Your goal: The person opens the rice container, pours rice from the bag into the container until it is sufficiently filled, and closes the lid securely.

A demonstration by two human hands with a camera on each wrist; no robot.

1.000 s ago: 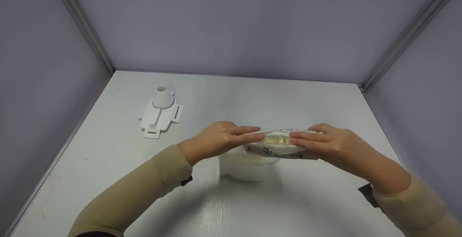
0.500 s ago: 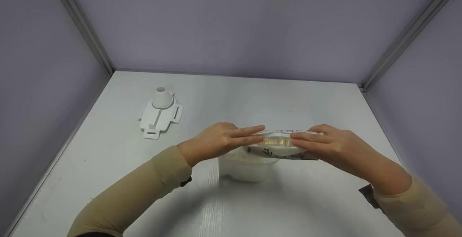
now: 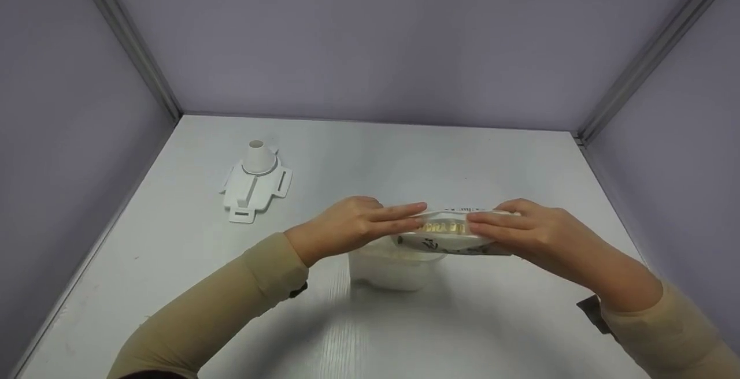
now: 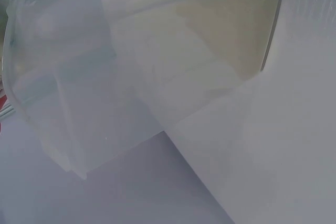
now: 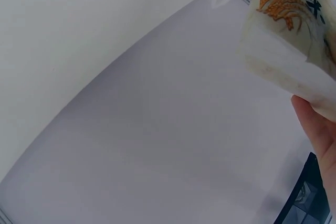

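A white pouch (image 3: 448,241) with gold print is held flat above a clear plastic tub (image 3: 393,268) near the table's middle. My left hand (image 3: 409,217) pinches the left end of the pouch's top edge, fingers stretched along it. My right hand (image 3: 476,224) grips the right end of that edge. The left wrist view is filled by the tub (image 4: 157,77), with pale grains inside. In the right wrist view the pouch's printed side (image 5: 294,40) shows above my thumb (image 5: 317,124).
A white flat plastic piece with a small cone on it (image 3: 256,179) lies at the back left of the white table (image 3: 462,321). Purple walls with metal corner posts (image 3: 133,49) close in the back and both sides.
My left fingers have slid a little to the right along the pouch's top edge. The pouch, the right hand and the tub have hardly moved.
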